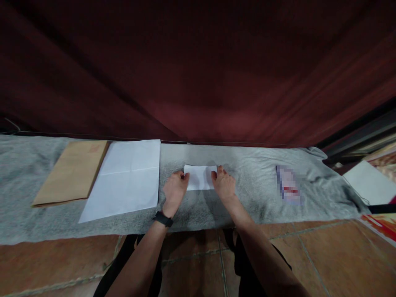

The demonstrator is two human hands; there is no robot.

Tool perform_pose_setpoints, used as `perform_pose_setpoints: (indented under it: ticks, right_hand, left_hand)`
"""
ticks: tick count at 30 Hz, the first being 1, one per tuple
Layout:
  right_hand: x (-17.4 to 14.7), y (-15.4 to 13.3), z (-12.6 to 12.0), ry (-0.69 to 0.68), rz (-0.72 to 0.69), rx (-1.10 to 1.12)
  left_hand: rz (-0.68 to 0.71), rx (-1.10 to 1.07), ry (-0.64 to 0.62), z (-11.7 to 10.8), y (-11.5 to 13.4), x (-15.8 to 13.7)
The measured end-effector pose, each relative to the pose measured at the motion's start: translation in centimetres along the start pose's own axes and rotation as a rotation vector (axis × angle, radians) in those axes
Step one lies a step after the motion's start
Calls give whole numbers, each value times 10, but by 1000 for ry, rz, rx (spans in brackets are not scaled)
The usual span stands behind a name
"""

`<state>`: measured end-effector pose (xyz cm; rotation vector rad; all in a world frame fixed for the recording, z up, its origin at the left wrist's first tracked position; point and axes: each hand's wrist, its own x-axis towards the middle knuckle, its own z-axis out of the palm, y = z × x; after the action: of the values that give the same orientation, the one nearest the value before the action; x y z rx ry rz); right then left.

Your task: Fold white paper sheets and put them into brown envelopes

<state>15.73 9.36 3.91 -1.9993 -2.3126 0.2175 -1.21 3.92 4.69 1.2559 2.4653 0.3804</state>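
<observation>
A small white rectangle of paper (200,178) lies on the grey cloth in front of me, its long side running left to right. My left hand (175,186), with a black watch on the wrist, grips the paper's left edge, thumb on top. At the right edge, my right hand (224,182) pinches the paper in the same way. The undersides of the fingers are hidden. Left of my hands lies a stack of large white sheets (128,177) with a crease across it.
Brown envelopes (74,171) lie at the far left beside the white sheets. On the right rests a blurred pale purple packet (289,185). The grey cloth (253,185) covers a long narrow surface against a dark red curtain (198,82). Tiled floor (198,264) shows below.
</observation>
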Motion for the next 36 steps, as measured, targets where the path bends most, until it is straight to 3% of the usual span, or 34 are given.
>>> perform_pose_setpoints:
  ticks: [4,7,12,17,25,28,30,33,36]
  right_hand:
    - [-3,-2,-4,94,-39,13]
    - [-9,-8,-4,154,-163,79]
    - [-18,-23,16,92,-404,204]
    - [-21,-24,40,55,-416,183]
    - [-21,-23,50,89,-422,151]
    - [-21,-23,52,98,-430,146]
    - [-20,-22,53,94,-447,135]
    - [-20,-19,54,79,-494,106]
    - [-19,-18,54,70,-513,82]
  left_hand:
    - [-3,16,-9,-2,3,-1]
    - [7,31,2,0,2,-1]
    - [58,86,40,6,1,-3]
    - [89,159,70,6,5,-9]
    - [123,230,130,7,7,-16]
    - [220,225,255,14,8,-17]
    - [380,182,301,23,11,-17]
    - [649,57,241,42,16,-17]
    - [659,-1,178,57,16,-15]
